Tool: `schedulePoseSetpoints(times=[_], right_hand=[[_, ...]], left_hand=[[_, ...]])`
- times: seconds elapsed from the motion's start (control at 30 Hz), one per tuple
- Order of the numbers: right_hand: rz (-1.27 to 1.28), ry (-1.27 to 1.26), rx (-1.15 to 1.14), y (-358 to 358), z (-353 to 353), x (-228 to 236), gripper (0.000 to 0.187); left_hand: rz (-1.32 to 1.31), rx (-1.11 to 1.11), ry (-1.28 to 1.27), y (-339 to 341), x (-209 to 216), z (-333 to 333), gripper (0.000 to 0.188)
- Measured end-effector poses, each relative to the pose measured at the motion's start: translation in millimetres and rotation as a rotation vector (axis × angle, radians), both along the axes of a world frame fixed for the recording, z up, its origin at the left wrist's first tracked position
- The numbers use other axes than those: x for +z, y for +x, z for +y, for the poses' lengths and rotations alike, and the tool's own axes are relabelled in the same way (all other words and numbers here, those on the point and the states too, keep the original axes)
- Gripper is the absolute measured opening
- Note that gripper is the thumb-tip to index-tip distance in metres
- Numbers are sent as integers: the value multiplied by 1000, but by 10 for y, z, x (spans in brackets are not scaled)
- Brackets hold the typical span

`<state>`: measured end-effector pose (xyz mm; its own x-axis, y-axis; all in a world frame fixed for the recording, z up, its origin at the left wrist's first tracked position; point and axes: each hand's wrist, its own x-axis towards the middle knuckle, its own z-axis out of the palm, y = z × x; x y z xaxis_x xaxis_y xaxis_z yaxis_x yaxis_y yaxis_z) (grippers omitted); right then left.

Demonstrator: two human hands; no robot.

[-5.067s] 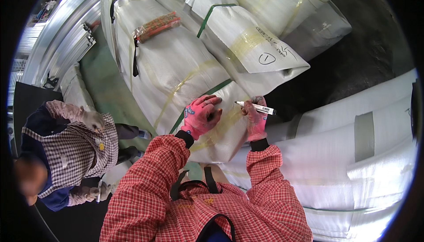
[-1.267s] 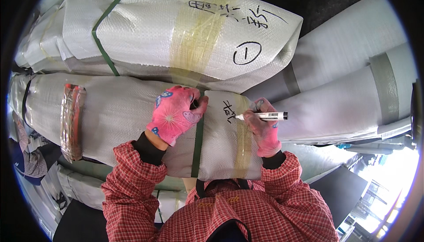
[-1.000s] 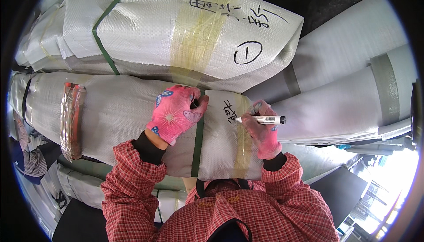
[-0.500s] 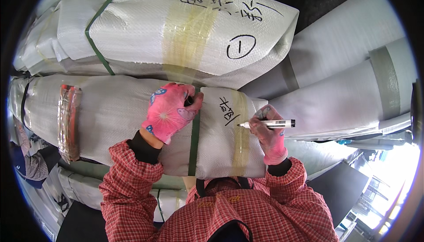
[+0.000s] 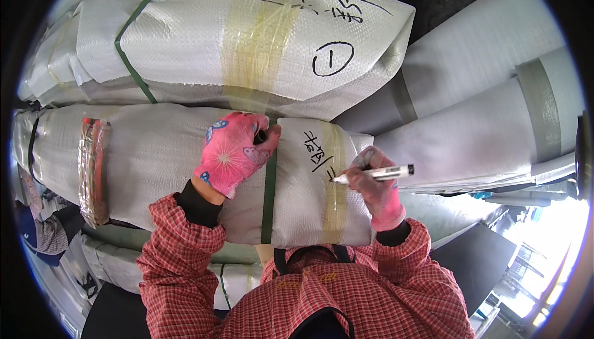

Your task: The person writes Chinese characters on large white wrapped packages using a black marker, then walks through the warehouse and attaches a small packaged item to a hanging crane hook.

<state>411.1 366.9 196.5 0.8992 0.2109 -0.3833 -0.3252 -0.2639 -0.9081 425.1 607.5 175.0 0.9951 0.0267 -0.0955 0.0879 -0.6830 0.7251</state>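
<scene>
A white woven-plastic wrapped bundle (image 5: 158,166) lies crosswise before me, with a green strap (image 5: 268,203) and clear yellowish tape (image 5: 335,215) around it. My right hand (image 5: 378,200), in a pink glove, grips a white marker pen (image 5: 383,174) with a black end. Its tip is at the bundle's surface, on the taped band beside black handwritten marks (image 5: 317,153). On the bundle near the strap rests my left hand (image 5: 232,153), gloved in pink with butterfly patterns. Its fingers are closed around a small black marker cap (image 5: 260,136).
Behind lies another white wrapped bundle (image 5: 179,48) with black writing and a green strap. Large grey-white rolls (image 5: 451,122) stretch off to the right. A clear-wrapped packet with red items (image 5: 94,172) lies on the near bundle's left part. A dark panel (image 5: 476,265) stands at lower right.
The marker tip has moved slightly down, and short new black strokes show on the tape beside the earlier writing. My left hand keeps its place on the bundle; the view has shifted slightly.
</scene>
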Motion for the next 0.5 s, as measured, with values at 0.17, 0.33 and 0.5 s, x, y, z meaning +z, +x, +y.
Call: schedulePoseSetpoints(times=[0.17,0.33,0.5], right_hand=[[-182,-102,-82,5,23,-101,12],[-21,29,-47,-28,-73,4,11],[-119,-68,31,-132,-140,-61,8]], left_hand=[[38,1,-9,4,30,-3,32],[44,-9,23,21,15,1,33],[5,6,-19,8,7,-8,32]])
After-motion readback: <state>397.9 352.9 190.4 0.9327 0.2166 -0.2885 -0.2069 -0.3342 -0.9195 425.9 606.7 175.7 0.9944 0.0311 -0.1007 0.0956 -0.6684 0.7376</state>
